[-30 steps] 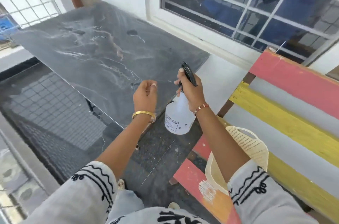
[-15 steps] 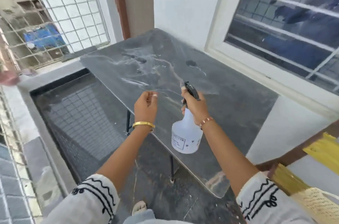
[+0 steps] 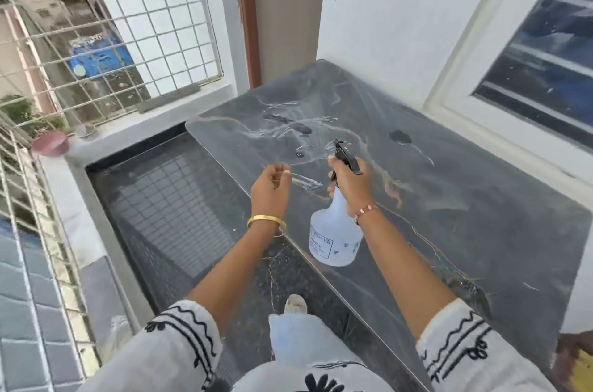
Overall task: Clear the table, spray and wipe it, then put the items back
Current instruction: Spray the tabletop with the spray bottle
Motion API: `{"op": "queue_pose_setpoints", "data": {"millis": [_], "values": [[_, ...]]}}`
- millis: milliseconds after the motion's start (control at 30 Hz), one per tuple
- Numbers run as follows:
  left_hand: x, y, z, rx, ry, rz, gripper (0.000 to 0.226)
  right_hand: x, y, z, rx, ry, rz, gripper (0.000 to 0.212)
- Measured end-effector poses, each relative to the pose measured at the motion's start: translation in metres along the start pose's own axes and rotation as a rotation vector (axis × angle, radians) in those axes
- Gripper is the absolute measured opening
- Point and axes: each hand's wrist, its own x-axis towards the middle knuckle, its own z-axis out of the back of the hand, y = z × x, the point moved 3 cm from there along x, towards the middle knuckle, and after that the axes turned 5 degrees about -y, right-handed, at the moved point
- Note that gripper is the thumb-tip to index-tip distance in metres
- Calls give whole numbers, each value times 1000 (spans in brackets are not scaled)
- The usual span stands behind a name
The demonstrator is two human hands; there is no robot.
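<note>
The white spray bottle (image 3: 333,231) hangs in the air above the near edge of the table (image 3: 465,199), gripped at its neck by your right hand (image 3: 349,186), with your fingers (image 3: 332,163) curled round the black trigger head (image 3: 346,157), which points away from you over the slab. Your left hand (image 3: 271,189) floats just beside it, over the table's left edge, loosely curled with the thumb against the fingertips; whether it pinches anything you cannot tell from here. The table is a dark marble-patterned slab with pale veins, and it shows wet streaks and dark droplets near its far middle. It stands against a white wall (image 3: 385,22), with a white-framed window (image 3: 529,70) on the right. To the left, below the table, lies a black mesh panel (image 3: 167,208), and beyond it a white ledge and a metal grille (image 3: 112,22) looking out on buildings.
</note>
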Motion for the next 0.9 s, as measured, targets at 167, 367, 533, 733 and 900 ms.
{"op": "queue_pose_setpoints", "data": {"millis": [167,367,533,733,900], "values": [[74,3,-9,19,-19,-28,11,53,3,-44,17,30,-55,14],[154,4,-52,149,107,-51,10,117,15,-67,-10,-24,-103,20],[194,2,-86,200,203,-52,14,151,15,-77,-60,-87,-113,22],[228,5,-106,175,307,-42,17,170,4,-90,-42,-150,-185,14],[251,9,-118,191,397,-73,16,177,5,-100,-93,-159,-160,21]]}}
